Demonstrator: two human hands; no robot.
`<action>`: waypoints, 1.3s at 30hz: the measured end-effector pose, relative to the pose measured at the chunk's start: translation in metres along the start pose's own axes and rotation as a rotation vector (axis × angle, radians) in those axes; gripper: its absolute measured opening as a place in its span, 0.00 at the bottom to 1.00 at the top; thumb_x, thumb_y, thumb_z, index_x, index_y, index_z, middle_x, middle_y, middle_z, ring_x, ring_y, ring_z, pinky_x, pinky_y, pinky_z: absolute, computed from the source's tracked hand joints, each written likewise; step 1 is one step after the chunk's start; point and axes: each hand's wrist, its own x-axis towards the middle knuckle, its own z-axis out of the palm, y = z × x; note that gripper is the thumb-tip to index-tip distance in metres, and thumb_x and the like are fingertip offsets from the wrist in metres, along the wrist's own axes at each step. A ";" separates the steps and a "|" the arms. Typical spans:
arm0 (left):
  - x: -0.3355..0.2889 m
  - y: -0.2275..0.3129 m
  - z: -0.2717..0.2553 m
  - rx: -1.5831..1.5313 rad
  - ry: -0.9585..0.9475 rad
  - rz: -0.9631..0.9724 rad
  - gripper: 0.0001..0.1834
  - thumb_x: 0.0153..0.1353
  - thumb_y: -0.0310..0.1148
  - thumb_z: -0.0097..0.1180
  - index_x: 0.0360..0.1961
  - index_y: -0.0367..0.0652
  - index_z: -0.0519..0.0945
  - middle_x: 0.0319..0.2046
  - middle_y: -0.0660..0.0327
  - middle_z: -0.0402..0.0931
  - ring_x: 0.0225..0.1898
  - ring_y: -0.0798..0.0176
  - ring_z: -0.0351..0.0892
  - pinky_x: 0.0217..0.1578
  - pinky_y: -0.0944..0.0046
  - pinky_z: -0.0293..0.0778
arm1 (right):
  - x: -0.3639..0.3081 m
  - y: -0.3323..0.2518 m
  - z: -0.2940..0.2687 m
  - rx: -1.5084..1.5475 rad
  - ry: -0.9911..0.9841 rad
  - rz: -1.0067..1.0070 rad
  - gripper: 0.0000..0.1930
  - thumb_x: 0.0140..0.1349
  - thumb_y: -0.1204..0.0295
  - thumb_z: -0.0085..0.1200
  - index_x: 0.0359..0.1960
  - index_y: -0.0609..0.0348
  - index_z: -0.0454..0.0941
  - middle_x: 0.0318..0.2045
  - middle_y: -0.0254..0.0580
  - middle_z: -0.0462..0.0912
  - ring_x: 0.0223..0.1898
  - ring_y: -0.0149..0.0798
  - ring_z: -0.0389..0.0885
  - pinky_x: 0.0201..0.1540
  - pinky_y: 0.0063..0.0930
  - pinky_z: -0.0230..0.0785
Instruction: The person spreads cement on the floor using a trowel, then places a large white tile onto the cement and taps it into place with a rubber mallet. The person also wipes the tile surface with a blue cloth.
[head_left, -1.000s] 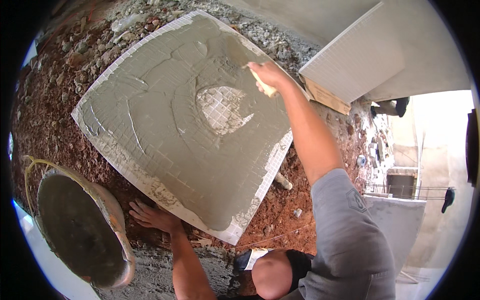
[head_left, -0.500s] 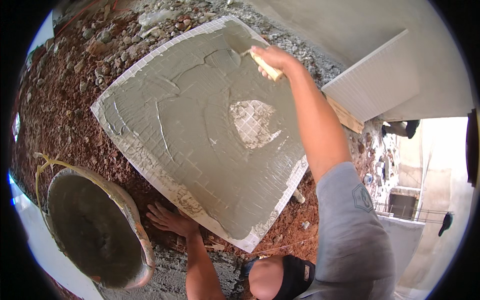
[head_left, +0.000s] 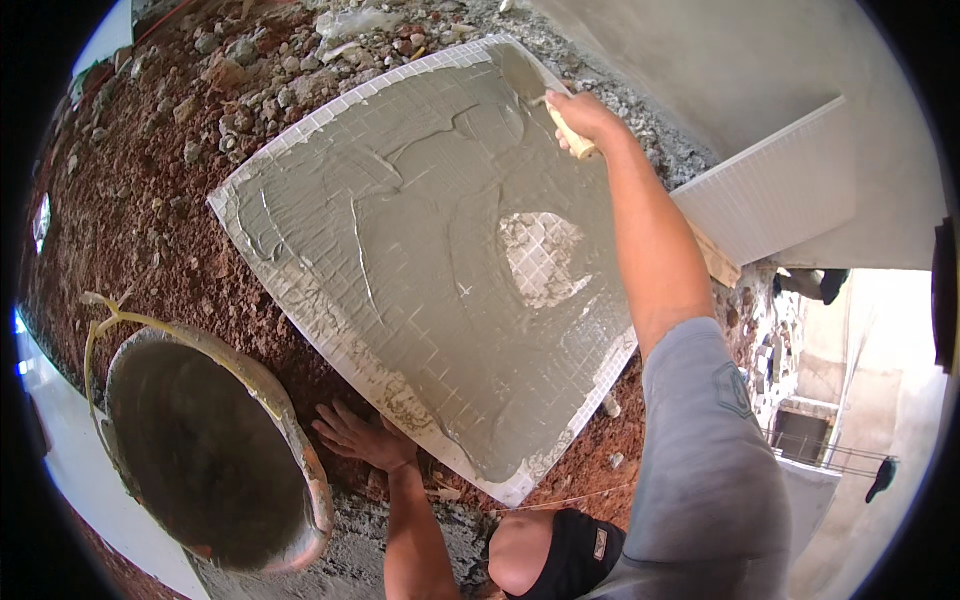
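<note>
My right hand [head_left: 592, 118] is closed round the pale wooden handle of a trowel [head_left: 523, 76]. The trowel's blade lies on grey wet mortar [head_left: 430, 240] near the far corner of a large tile [head_left: 640, 345]. Mortar covers most of the tile's gridded white back; a rough patch [head_left: 543, 262] right of the middle shows the grid through. Fingers spread, my left hand [head_left: 365, 440] rests on the reddish soil beside the tile's near left edge, holding nothing.
A round tub [head_left: 205, 450] with a yellow rope along its rim and grey mix inside stands at the left. Another white ribbed panel [head_left: 775, 190] leans on the wall at the right. Stones and rubble [head_left: 250, 70] lie beyond the tile, and red soil surrounds it.
The whole view has shifted, so things sit farther right. My right hand has pushed the trowel a little nearer the tile's far corner. My left hand stays on the soil.
</note>
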 end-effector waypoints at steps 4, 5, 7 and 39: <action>0.000 0.001 0.000 -0.019 0.010 0.028 0.41 0.67 0.63 0.24 0.67 0.38 0.57 0.71 0.46 0.47 0.72 0.37 0.39 0.66 0.33 0.34 | -0.040 0.020 0.017 -0.073 -0.128 -0.049 0.26 0.68 0.50 0.45 0.45 0.67 0.74 0.24 0.48 0.79 0.16 0.37 0.78 0.18 0.32 0.71; 0.000 0.001 0.000 -0.020 0.020 0.037 0.41 0.67 0.63 0.24 0.67 0.38 0.57 0.71 0.46 0.47 0.72 0.37 0.39 0.66 0.33 0.34 | -0.055 0.031 0.022 -0.159 -0.173 -0.061 0.26 0.68 0.50 0.45 0.46 0.66 0.75 0.26 0.50 0.81 0.19 0.39 0.80 0.21 0.34 0.73; 0.001 0.002 -0.001 -0.016 0.049 0.054 0.42 0.67 0.63 0.24 0.67 0.38 0.57 0.70 0.46 0.47 0.72 0.37 0.39 0.66 0.33 0.35 | -0.080 0.051 0.028 -0.416 -0.135 -0.238 0.26 0.68 0.50 0.45 0.50 0.64 0.74 0.27 0.49 0.81 0.22 0.38 0.81 0.24 0.33 0.74; -0.249 -0.078 -0.217 -0.796 -0.484 -0.388 0.25 0.65 0.49 0.51 0.55 0.42 0.74 0.47 0.47 0.78 0.45 0.44 0.80 0.46 0.52 0.75 | -0.430 -0.080 0.225 -1.506 -0.032 -1.548 0.10 0.54 0.65 0.58 0.28 0.60 0.81 0.29 0.49 0.84 0.35 0.48 0.85 0.38 0.41 0.77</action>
